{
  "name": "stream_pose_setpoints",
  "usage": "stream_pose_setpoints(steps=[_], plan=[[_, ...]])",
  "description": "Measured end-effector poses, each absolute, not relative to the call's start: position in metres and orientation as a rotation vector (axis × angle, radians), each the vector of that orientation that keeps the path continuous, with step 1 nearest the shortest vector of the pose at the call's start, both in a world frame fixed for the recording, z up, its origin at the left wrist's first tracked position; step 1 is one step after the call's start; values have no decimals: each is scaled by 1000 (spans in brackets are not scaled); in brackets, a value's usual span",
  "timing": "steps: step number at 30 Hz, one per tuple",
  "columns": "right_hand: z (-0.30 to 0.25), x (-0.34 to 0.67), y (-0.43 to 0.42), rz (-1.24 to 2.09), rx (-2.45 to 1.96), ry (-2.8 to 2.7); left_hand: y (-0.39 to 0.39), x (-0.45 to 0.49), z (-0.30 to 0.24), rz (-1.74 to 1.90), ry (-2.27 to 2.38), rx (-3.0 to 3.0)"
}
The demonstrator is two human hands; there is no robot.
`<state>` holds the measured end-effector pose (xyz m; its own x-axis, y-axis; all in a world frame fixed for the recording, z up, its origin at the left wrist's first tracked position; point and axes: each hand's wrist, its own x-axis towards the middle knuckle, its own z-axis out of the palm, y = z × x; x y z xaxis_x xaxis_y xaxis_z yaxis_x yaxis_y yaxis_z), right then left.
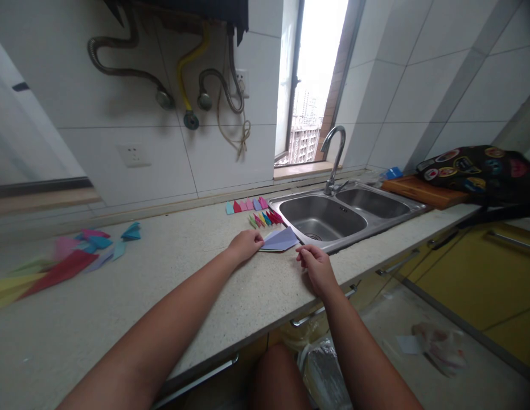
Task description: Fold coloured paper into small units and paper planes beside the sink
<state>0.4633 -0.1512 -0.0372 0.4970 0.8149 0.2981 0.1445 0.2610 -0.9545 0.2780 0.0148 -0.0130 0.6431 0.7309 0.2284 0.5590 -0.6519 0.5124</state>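
A folded sheet of lavender paper lies on the pale counter, its layers slightly apart and a point toward the sink. My left hand pinches its left end between thumb and fingers. Just off the paper's right tip is my right hand, its fingers curled in and nothing visible in them. Behind the paper stands a row of small folded paper pieces in green, pink, yellow and red. Farther back is a second row of folded paper pieces in light blue, red, pink and violet.
Folded colored papers lie spread at the counter's left. A double steel sink with a faucet adjoins the paper on the right. Beyond it, a patterned bag rests on a wooden board. Drawer handles jut below the counter edge.
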Motion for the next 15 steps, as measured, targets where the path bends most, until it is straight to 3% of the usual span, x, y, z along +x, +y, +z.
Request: stream_pose_setpoints(steps=[15], plan=[[-39, 465, -151, 576, -1242, -974, 14, 274, -25, 575, 1037, 2416]])
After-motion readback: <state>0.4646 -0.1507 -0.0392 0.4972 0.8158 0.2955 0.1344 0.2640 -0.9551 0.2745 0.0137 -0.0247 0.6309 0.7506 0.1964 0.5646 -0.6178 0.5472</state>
